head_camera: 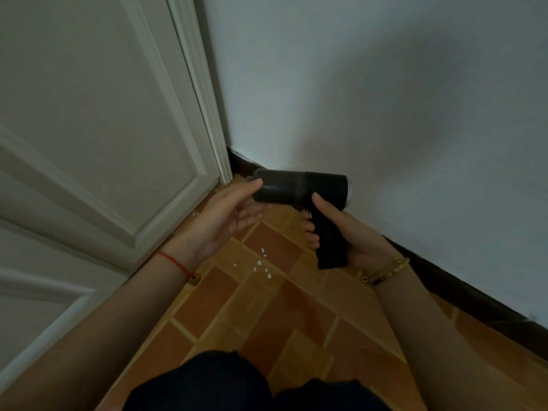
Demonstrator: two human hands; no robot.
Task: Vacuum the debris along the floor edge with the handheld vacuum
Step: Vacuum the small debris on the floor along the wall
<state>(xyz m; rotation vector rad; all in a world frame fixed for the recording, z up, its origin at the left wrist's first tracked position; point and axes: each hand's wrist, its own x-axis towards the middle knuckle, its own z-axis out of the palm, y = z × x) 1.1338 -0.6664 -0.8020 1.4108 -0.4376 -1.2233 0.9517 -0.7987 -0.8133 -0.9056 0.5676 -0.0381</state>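
Observation:
A black handheld vacuum [299,189] with a pistol-style handle is held in the air above the tiled floor, its barrel lying roughly level and pointing left. My right hand [341,232] grips the handle from the right, thumb up against the barrel. My left hand [228,215] reaches in from the left, palm up, with its thumb on the barrel's front end and the fingers lying loosely under it. Several small white scraps of debris [262,264] lie on the floor below the vacuum, between my forearms.
A white panelled door [98,161] and its frame fill the left side. A white wall [385,99] with a dark skirting board [462,295] runs along the right. Orange and tan tiles [267,315] cover the floor. My dark-clothed knees [207,387] sit at the bottom.

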